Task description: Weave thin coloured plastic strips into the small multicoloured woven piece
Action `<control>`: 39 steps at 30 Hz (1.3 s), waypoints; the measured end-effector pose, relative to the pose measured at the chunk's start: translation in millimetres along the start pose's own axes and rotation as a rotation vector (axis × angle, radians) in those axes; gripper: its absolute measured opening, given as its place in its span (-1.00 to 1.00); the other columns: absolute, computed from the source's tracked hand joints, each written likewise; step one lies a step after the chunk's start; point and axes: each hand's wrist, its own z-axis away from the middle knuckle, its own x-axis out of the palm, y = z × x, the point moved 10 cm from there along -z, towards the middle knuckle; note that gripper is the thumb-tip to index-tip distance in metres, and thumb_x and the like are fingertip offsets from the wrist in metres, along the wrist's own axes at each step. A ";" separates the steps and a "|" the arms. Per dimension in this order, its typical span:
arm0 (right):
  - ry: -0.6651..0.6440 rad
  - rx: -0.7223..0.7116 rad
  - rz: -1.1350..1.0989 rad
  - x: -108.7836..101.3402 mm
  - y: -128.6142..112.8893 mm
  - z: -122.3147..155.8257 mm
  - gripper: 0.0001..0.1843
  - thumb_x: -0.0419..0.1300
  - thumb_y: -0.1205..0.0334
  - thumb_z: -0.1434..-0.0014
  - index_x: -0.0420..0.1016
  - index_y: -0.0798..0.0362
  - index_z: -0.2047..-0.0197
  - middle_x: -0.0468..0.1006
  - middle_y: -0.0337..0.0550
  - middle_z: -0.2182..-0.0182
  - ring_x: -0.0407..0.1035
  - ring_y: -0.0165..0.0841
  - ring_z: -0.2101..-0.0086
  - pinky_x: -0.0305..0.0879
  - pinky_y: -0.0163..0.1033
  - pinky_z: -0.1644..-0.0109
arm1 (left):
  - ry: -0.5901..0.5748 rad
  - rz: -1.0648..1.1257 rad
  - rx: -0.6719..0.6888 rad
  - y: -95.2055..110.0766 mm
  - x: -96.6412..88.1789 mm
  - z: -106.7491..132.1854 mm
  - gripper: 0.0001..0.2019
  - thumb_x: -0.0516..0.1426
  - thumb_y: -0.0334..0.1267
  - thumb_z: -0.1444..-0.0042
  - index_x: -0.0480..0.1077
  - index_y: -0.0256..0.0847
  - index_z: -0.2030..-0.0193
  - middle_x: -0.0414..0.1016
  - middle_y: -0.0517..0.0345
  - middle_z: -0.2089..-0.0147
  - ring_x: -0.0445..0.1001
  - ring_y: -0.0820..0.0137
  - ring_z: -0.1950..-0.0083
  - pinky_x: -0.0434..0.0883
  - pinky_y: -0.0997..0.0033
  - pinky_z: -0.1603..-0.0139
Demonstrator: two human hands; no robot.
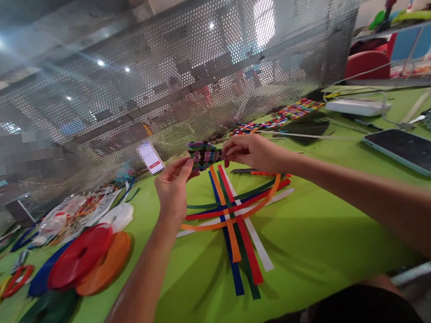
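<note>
Both of my hands hold a small woven piece (pixel 204 155) of coloured strips above a green table (pixel 318 232). My left hand (pixel 172 185) grips its left side with curled fingers. My right hand (pixel 249 151) pinches its right edge. Loose strip ends (pixel 234 224) in orange, blue, red, green and white trail down from the weave and cross on the table below my hands.
Flat reels of strip (pixel 80 256) in red, orange, blue, white and dark green lie at the left. A phone (pixel 151 158) leans on the perforated metal screen (pixel 191 66) behind. A tablet (pixel 420 152), a white power strip (pixel 357 106) and finished woven bands (pixel 282 115) lie at the right.
</note>
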 end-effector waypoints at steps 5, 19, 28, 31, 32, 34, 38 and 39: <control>-0.027 0.078 -0.117 -2.3 7.5 2.0 -0.81 0.26 0.23 -0.08 0.45 0.09 0.21 0.66 -0.06 0.37 0.57 -0.26 0.26 0.42 -0.20 0.17 | -0.151 -0.105 0.162 16.6 16.1 6.6 -0.84 0.42 -0.17 0.03 0.64 -0.14 0.32 0.58 0.17 0.34 0.51 0.42 0.31 0.49 0.46 0.25; -0.154 -0.067 0.056 20.5 -7.5 12.8 -0.82 0.20 0.31 -0.01 0.47 0.11 0.26 0.59 -0.12 0.36 0.45 -0.33 0.38 0.32 -0.24 0.28 | -0.414 -0.499 0.566 70.6 71.5 66.2 -0.91 0.26 -0.30 -0.22 0.63 -0.07 0.18 0.57 0.09 0.21 0.52 0.33 0.18 0.45 0.33 0.10; -0.139 -0.229 0.180 17.6 -17.8 16.9 -0.78 0.23 0.32 -0.04 0.49 0.13 0.19 0.56 -0.16 0.35 0.40 -0.37 0.38 0.27 -0.29 0.29 | -0.510 -0.527 0.780 82.4 84.4 91.1 -0.83 0.25 -0.39 -0.25 0.58 -0.10 0.05 0.55 0.10 0.17 0.53 0.37 0.17 0.47 0.38 0.16; -0.142 -0.235 0.174 16.3 -20.4 17.2 -0.78 0.26 0.23 -0.08 0.50 0.14 0.19 0.56 -0.13 0.35 0.40 -0.36 0.38 0.27 -0.29 0.29 | -0.519 -0.553 0.863 86.3 86.2 97.7 -0.83 0.25 -0.41 -0.26 0.55 -0.16 0.04 0.53 0.07 0.16 0.52 0.39 0.17 0.48 0.39 0.17; -0.141 -0.238 0.184 15.5 -21.4 17.4 -0.78 0.26 0.23 -0.08 0.50 0.14 0.19 0.57 -0.13 0.36 0.40 -0.36 0.38 0.26 -0.29 0.30 | -0.520 -0.562 0.875 86.8 86.5 98.4 -0.83 0.25 -0.41 -0.25 0.55 -0.18 0.04 0.53 0.07 0.17 0.52 0.39 0.17 0.48 0.39 0.18; -0.142 -0.256 0.210 14.5 -24.1 18.1 -0.79 0.25 0.26 -0.08 0.51 0.13 0.19 0.57 -0.13 0.35 0.39 -0.37 0.39 0.26 -0.29 0.30 | -0.521 -0.576 0.888 87.0 86.4 98.2 -0.83 0.25 -0.41 -0.26 0.54 -0.18 0.04 0.53 0.08 0.17 0.51 0.40 0.18 0.49 0.39 0.18; -0.128 -0.306 0.257 14.6 -30.1 19.7 -0.79 0.19 0.37 -0.03 0.50 0.13 0.21 0.56 -0.14 0.36 0.40 -0.37 0.38 0.25 -0.29 0.29 | -0.512 -0.593 0.889 84.3 84.4 94.0 -0.83 0.25 -0.42 -0.26 0.54 -0.19 0.03 0.51 0.08 0.18 0.51 0.41 0.18 0.49 0.42 0.18; -0.117 -0.309 0.259 14.7 -30.7 19.7 -0.78 0.17 0.39 -0.02 0.50 0.13 0.21 0.56 -0.13 0.36 0.40 -0.37 0.38 0.25 -0.29 0.29 | -0.504 -0.593 0.894 83.7 83.6 92.8 -0.83 0.25 -0.43 -0.26 0.54 -0.20 0.03 0.51 0.09 0.19 0.51 0.42 0.18 0.49 0.43 0.19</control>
